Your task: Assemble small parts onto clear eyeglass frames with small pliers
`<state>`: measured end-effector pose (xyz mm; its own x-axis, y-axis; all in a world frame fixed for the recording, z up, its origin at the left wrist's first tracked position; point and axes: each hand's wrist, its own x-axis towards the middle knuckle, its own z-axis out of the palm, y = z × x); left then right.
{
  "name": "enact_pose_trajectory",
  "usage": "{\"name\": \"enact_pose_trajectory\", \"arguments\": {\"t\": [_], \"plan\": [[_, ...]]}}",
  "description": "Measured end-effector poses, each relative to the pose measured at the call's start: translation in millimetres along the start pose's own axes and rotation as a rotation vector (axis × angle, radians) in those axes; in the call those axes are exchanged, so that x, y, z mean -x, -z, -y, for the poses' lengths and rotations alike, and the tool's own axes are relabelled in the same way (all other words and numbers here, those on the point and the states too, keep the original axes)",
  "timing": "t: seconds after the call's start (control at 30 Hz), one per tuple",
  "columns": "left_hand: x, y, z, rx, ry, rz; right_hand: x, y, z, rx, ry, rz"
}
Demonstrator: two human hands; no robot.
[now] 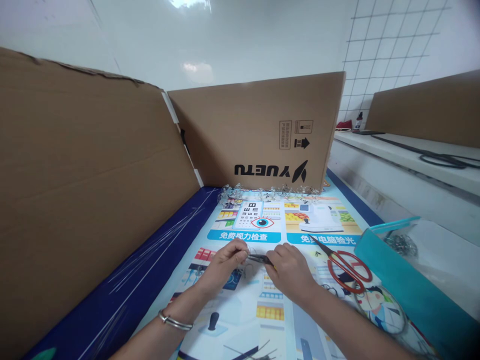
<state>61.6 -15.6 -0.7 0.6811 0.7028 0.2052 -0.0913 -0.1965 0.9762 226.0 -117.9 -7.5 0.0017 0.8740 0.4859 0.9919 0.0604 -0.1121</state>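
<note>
My left hand [227,260] pinches a thin wire piece [244,272] whose loose ends stick out above and below the fingertips. From the other side, my right hand [288,270] is closed around small pliers [258,258], their dark jaws reaching the wire at my left fingertips. Whether the jaws grip it cannot be made out. Red-handled scissors [348,272] lie to the right of my right hand. Cut lengths of wire [262,352] rest at the bottom edge, and a loose coil of wire [399,327] lies under the right forearm's side.
Small bent wire pieces [270,194] line the back, along the cardboard panel [255,130]. Another cardboard wall [86,175] stands on the left. A teal box [408,287] at the right holds a tangle of wire [401,245]. A printed sheet [243,315] covers the table.
</note>
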Motion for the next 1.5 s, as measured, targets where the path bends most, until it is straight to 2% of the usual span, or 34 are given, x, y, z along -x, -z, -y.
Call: {"name": "enact_pose_trajectory", "arguments": {"t": [0.23, 0.63, 1.13, 1.5], "plan": [[-0.3, 2.3, 2.7, 0.099, 0.046, 0.025, -1.0, 5.1, 0.7, 0.063, 0.023, 0.0], [-0.4, 3.4, 2.2, 0.057, 0.067, 0.029, -1.1, 3.5, 1.7, 0.041, 0.02, 0.014], [-0.3, 5.4, -4.6, -0.009, 0.013, 0.066, -3.8, 7.9, 3.6, -0.052, -0.026, 0.117], [0.3, 4.1, -1.6, 0.088, 0.085, 0.035, -2.4, 0.8, 5.4, -0.145, -0.125, 0.155]]}}
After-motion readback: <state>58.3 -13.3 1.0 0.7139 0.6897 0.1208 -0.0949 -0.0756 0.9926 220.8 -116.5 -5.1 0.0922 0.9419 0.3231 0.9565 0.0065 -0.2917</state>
